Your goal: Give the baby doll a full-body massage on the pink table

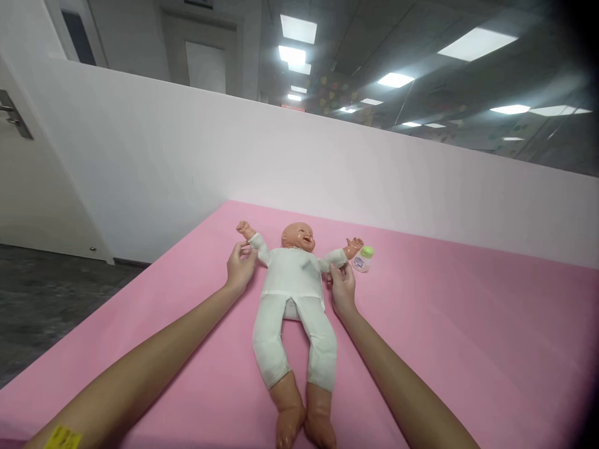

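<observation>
A baby doll (294, 274) lies on its back on the pink tabletop, its arms spread and its feet toward me. White cloth covers its body, arms and legs; the head, hands and feet are bare and shiny. My left hand (240, 269) is at the doll's arm on the left, its curled fingers closed on the cloth near the wrist. On the other side, my right hand (343, 288) grips the underside of the doll's other arm, its fingertips partly hidden. Just beyond that arm lies a small clear bottle (361, 260) with a green cap and a printed label.
The pink table (449, 337) stretches out to the right of the doll. A white partition (355, 168) rises along its far edge. At left are a door with a handle (17, 115) and dark floor (32, 299) beside the table edge.
</observation>
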The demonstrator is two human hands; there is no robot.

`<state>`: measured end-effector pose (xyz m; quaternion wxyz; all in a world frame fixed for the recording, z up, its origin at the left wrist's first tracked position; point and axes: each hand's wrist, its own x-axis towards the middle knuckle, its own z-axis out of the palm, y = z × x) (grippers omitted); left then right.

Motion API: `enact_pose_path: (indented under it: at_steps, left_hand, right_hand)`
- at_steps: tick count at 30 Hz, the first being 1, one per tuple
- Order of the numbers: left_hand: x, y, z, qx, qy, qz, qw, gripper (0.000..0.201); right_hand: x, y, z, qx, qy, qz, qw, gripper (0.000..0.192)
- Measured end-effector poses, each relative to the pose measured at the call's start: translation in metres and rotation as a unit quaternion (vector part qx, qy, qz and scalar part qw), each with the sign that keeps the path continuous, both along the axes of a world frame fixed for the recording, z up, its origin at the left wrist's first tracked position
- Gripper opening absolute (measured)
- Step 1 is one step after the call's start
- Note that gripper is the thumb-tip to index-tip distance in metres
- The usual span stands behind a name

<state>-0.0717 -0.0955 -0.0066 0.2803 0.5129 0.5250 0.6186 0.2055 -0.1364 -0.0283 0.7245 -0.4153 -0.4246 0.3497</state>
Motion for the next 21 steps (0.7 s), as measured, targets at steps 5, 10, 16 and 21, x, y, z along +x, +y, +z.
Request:
enact_pose_path:
  at_steps: [5,10,16,21]
  left_hand:
    - [0.013,-0.015,0.003,0.108,0.161,-0.053,0.98,0.033]
    - [0.014,-0.019,0.0,0.136,0.285,-0.061,0.947,0.034]
    - [0.012,-0.019,0.001,0.13,0.292,-0.06,0.946,0.035]
    - [0.011,-0.017,0.004,0.116,0.267,-0.038,0.956,0.031]
  right_hand:
    - [-0.009,-0.01,0.005,0.056,-0.177,0.007,0.983,0.025]
    - [-0.011,-0.015,0.009,0.093,-0.275,0.016,0.957,0.028]
    - [-0.008,-0.015,0.009,0.093,-0.292,0.01,0.952,0.032]
    - [-0.007,-0.012,0.005,0.068,-0.274,-0.004,0.959,0.033]
